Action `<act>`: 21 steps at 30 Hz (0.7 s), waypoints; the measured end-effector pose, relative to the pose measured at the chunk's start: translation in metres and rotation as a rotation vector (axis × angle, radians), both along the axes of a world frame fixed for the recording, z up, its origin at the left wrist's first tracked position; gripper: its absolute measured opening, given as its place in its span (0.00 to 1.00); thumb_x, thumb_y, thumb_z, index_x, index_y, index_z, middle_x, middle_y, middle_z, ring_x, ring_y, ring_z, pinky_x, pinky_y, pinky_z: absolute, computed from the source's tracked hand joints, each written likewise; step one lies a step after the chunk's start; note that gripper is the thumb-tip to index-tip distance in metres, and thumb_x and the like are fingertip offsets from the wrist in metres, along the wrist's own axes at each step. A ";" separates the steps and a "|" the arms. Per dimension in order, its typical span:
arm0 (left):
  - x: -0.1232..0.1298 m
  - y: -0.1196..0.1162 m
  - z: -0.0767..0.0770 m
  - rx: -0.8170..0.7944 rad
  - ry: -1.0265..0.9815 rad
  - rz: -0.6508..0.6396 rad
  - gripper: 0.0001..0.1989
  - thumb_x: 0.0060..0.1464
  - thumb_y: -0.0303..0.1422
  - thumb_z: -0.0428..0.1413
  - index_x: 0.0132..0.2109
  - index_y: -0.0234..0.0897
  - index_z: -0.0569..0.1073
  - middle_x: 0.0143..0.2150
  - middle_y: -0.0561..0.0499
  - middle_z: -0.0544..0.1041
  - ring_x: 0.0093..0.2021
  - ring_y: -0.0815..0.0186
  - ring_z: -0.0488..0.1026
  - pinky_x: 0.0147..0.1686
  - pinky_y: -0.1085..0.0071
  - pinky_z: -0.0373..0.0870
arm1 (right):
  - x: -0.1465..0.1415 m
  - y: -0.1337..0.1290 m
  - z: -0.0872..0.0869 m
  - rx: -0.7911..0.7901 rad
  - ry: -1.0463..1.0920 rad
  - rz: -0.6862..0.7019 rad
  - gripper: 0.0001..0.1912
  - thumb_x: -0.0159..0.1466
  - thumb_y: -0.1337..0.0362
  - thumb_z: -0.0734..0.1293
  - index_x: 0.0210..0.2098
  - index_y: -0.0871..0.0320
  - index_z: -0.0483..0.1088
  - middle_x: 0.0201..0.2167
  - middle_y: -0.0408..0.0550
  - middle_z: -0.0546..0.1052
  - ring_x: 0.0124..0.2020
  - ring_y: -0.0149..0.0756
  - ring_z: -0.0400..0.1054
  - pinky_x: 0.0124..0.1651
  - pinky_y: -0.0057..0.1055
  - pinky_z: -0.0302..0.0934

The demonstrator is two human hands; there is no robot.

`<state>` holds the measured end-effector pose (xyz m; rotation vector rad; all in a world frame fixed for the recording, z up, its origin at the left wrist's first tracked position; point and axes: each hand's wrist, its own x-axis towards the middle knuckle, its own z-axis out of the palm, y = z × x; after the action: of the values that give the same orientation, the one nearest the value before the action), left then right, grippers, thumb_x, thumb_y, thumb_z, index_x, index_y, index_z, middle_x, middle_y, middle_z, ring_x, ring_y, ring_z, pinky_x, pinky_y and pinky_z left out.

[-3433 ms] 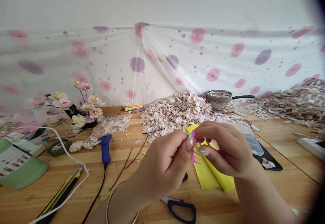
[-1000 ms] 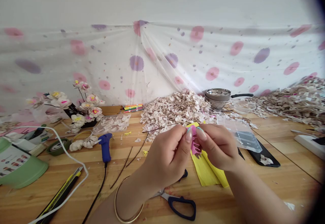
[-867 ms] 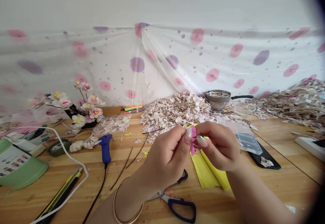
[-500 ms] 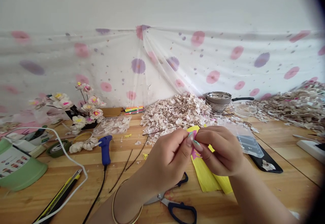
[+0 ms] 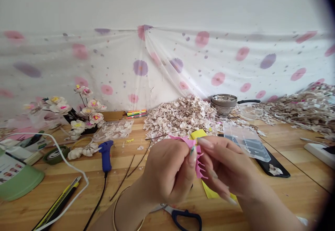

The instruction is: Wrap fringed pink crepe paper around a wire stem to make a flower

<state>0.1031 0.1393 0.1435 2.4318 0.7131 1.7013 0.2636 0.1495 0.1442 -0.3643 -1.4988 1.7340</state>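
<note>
A blue glue gun (image 5: 105, 157) lies left of the yellow paper (image 5: 209, 190); over that paper, the left hand (image 5: 170, 168) pinches a fringed pink strip (image 5: 199, 170) between its fingers; beside it, the right hand's (image 5: 230, 164) grip is unclear.

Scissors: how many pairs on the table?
1: blue-handled scissors lie on the table, partly hidden by the left hand, which holds pink paper. Others could be buried in the heaped scraps.
</note>
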 end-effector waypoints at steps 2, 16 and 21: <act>0.000 -0.004 0.000 0.014 -0.046 0.009 0.12 0.66 0.27 0.48 0.31 0.39 0.61 0.22 0.57 0.60 0.22 0.71 0.56 0.22 0.70 0.51 | 0.001 -0.003 0.002 0.086 0.139 -0.091 0.17 0.72 0.54 0.62 0.29 0.56 0.68 0.14 0.36 0.66 0.11 0.24 0.55 0.14 0.22 0.47; 0.011 -0.006 -0.018 -0.497 -0.407 -0.415 0.14 0.71 0.38 0.44 0.35 0.39 0.64 0.26 0.57 0.61 0.25 0.74 0.57 0.23 0.76 0.55 | -0.014 0.003 -0.010 0.502 0.167 -0.427 0.11 0.64 0.62 0.73 0.44 0.39 0.81 0.44 0.47 0.74 0.53 0.40 0.65 0.47 0.33 0.69; 0.013 -0.005 -0.019 -0.499 -0.413 -0.434 0.15 0.71 0.40 0.45 0.35 0.39 0.63 0.26 0.57 0.60 0.25 0.74 0.56 0.22 0.77 0.54 | -0.016 0.003 -0.015 0.500 0.157 -0.430 0.12 0.64 0.61 0.72 0.45 0.36 0.80 0.49 0.47 0.74 0.48 0.39 0.69 0.44 0.36 0.71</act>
<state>0.1164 0.1340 0.1250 1.6766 0.4407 1.5411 0.2474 0.1520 0.1290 -0.2553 -1.5416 0.9914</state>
